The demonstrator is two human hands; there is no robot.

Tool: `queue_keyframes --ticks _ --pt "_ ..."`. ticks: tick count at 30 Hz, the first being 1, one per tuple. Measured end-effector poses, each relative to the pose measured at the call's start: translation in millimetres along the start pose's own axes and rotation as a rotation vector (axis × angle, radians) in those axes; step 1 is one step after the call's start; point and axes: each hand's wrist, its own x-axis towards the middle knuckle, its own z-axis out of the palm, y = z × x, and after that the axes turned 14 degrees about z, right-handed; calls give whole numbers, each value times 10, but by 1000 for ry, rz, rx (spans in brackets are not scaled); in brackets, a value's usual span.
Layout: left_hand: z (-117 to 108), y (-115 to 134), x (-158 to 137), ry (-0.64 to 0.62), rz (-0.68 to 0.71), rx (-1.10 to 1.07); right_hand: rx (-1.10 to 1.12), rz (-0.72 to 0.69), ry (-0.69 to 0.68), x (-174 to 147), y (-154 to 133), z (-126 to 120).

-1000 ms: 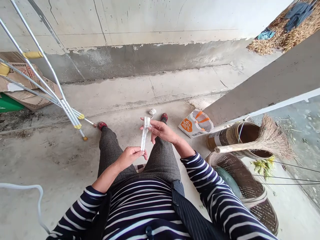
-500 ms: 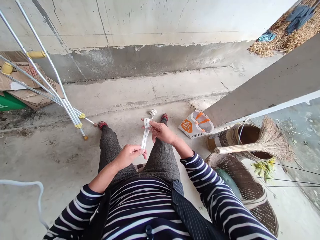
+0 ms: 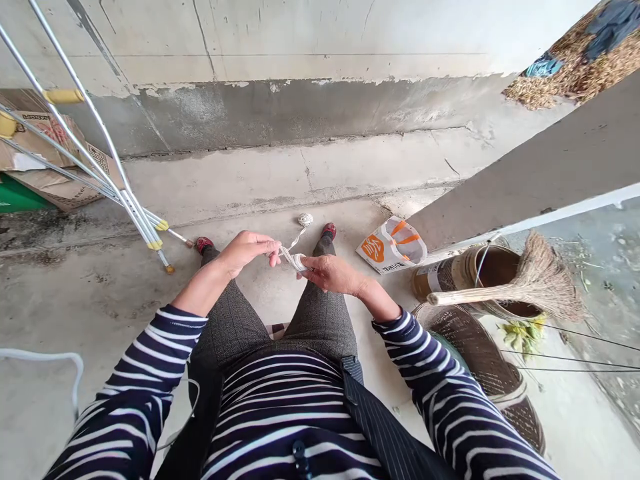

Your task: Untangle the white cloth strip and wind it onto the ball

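Between my hands runs a white band with thin dark lines [image 3: 298, 263], looped at my right fingers. My right hand [image 3: 330, 273] is closed round the looped part. The fingers of my left hand [image 3: 249, 251] pinch the band a short way off to the left. A loose white strand [image 3: 299, 238] leads from the band up to a small pale ball of the same-looking material [image 3: 305, 219] on the floor between my feet. Some of the band is covered by my right fingers.
Aluminium crutches [image 3: 125, 193] lean at the left near cardboard boxes [image 3: 47, 143]. On the right are a white-and-orange bag [image 3: 393, 245], a bucket [image 3: 473, 270] with a straw broom [image 3: 553, 280] across it, and a woven basket [image 3: 467, 340]. A wall [image 3: 300, 110] stands ahead.
My left hand has moved up from below the band to the left of my right hand. The band, earlier stretched down in a flat strip, is now drawn sideways and more bunched.
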Motion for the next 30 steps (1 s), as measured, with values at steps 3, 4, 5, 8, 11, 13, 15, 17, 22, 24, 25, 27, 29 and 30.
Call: queue_keyframes --ticks 3,4,5,8,11,13,15,17,22,24,25,27,29,30 --pt "-4 -109 182 -12 -55 35 158 34 -63 -16 41 39" --pt "12 -173 228 -7 -77 50 236 51 -89 -10 60 65" --pt "38 -247 264 -1 -97 68 329 64 -122 -1 81 93" --pt "177 -482 300 30 -131 85 644 59 -241 47 154 174" --pt "361 -640 230 102 -118 -6 876 35 -298 108 234 222" --pt "469 -678 152 209 -51 -41 980 30 -289 157 291 242" --pt "551 -675 82 303 25 -45 1059 39 -270 215 345 263" --pt "606 -660 50 298 40 -84 1112 50 -246 280 387 283" --pt "683 -687 179 274 -47 -296 1128 71 -222 448 469 288" --pt "696 -715 273 315 -87 -354 1119 73 -236 495 532 270" --pt "698 -728 319 316 -110 -394 1122 72 -247 512 574 259" --pt "699 -752 405 292 -147 -495 1150 73 -266 533 676 233" --pt "704 -778 485 275 -165 -565 1181 73 -279 548 786 200" --pt "714 -794 526 276 -172 -576 1191 71 -281 555 839 181"
